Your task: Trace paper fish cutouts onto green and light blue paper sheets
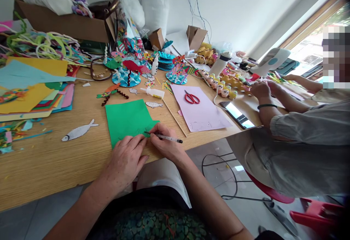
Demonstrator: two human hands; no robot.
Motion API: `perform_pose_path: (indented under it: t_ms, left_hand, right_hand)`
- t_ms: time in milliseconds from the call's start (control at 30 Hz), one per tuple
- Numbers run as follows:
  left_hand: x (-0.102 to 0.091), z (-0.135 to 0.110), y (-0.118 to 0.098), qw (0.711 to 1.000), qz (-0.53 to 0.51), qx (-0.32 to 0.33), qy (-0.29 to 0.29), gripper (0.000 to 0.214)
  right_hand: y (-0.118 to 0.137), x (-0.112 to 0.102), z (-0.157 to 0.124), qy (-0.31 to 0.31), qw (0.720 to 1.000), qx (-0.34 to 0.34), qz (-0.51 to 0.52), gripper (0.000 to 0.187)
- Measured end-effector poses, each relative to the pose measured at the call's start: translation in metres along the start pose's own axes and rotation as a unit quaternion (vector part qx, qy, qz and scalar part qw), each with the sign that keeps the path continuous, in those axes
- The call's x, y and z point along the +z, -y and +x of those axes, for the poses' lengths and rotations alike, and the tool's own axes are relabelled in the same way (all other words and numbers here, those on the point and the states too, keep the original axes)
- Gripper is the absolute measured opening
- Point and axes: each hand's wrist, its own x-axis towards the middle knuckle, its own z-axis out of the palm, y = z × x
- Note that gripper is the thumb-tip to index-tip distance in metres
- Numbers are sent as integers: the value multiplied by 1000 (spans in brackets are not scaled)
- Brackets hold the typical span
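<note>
My right hand (164,142) grips a pen (168,138), its tip on a green sheet (127,118) near the table's front edge. Faint drawn lines show on the sheet beside the tip. Flat on the sheet's lower edge rests my left hand (128,158), fingers stretched out. Just beyond the sheet lie a small white fish cutout (154,104) and a glue bottle (155,93) on its side. A thin wooden stick (175,119) slants to the right of my right hand. Further left is a larger white fish cutout (80,130).
Red-handled scissors (192,98) lie on a pale purple sheet (202,113) with drawn outlines. A phone (237,115) lies right of it. Coloured sheets (35,109) are stacked at left. Finished fish decorations (127,76) stand behind. A co-worker's hands (262,89) work at far right.
</note>
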Motion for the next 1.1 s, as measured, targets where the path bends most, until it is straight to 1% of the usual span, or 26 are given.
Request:
perform_pose_path:
  t_ms: [200, 267, 400, 500, 700, 867, 1000, 1100]
  left_hand:
    - [0, 0, 0, 1000, -7, -2, 3, 35]
    - [0, 0, 0, 1000, -10, -3, 4, 35]
    - [-1, 0, 0, 1000, -18, -7, 3, 34]
    - [-1, 0, 0, 1000, -19, -6, 0, 34]
    - [0, -2, 0, 1000, -16, 3, -4, 36]
    - [0, -3, 0, 1000, -10, 10, -10, 37]
    - [-1, -4, 0, 1000, -4, 14, -9, 37]
    - [-1, -4, 0, 1000, -11, 6, -2, 37]
  right_hand:
    - [0, 1, 0, -2, 1000, -4, 1, 8]
    - [-1, 1, -1, -4, 1000, 7, 10, 8]
    - [-5, 1, -1, -37, 996, 23, 82, 8]
    - [-5, 2, 0, -25, 993, 17, 115, 8]
    - [0, 2, 4, 9, 999, -2, 54, 7]
    - [-3, 3, 3, 25, 999, -24, 36, 7]
    - [-3, 3, 3, 35, 999, -16, 25, 7]
    - [-1, 2, 4, 40, 999, -12, 18, 7]
